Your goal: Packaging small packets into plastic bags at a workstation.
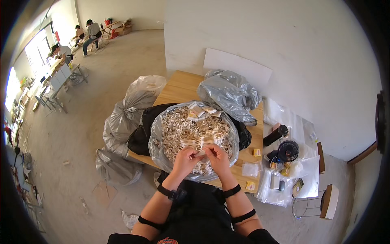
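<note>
left hand (185, 161) and right hand (218, 159), fingers nearly closed, pinch pale piece (200, 153) over swabs (193, 129); bag (156, 152) splayed wide, likely for easy reach.

Too small to identify is the pale piece (199, 153) that the left hand (185, 163) and right hand (218, 160) pinch; both cover some swabs (176, 130). The bag (154, 148) hides the middle of the worktop (174, 86). The lower edge cuts off the sleeves (126, 239).
</note>
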Available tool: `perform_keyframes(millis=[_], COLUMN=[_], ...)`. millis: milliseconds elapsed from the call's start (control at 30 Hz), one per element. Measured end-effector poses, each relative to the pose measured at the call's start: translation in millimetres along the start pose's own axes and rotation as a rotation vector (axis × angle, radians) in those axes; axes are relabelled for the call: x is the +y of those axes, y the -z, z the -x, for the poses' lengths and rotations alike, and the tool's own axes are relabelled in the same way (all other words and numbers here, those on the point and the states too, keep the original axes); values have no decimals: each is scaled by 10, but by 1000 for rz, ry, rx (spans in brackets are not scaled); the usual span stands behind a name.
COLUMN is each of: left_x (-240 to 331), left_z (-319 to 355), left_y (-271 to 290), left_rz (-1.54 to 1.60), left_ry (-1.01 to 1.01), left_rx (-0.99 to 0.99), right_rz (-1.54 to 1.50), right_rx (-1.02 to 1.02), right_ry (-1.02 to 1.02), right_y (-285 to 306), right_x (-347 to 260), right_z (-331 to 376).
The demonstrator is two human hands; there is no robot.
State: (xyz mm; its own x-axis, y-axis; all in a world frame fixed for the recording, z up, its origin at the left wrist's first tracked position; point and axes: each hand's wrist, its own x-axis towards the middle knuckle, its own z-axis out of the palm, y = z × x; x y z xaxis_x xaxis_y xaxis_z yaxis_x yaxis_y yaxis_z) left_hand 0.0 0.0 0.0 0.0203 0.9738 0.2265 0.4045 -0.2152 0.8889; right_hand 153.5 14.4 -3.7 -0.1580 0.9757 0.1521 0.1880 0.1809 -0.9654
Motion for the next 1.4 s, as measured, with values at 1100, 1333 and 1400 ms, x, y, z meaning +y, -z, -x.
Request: perform_keyframes(millis=[1100,1333,1400], left_x=[-403,-762,-846], left_z=[39,-55,-112], left_y=[-158,-47,37], left_rz=[379,271,413], left_ry=[321,289,370], left_rx=[33,347,393], right_rz=[-395,248,332], right_rx=[279,408,317], right_ry=[-224,-7,-105], right_y=[-220,-103,37], right_x=[562,385,498], right_z=[13,-212,-315])
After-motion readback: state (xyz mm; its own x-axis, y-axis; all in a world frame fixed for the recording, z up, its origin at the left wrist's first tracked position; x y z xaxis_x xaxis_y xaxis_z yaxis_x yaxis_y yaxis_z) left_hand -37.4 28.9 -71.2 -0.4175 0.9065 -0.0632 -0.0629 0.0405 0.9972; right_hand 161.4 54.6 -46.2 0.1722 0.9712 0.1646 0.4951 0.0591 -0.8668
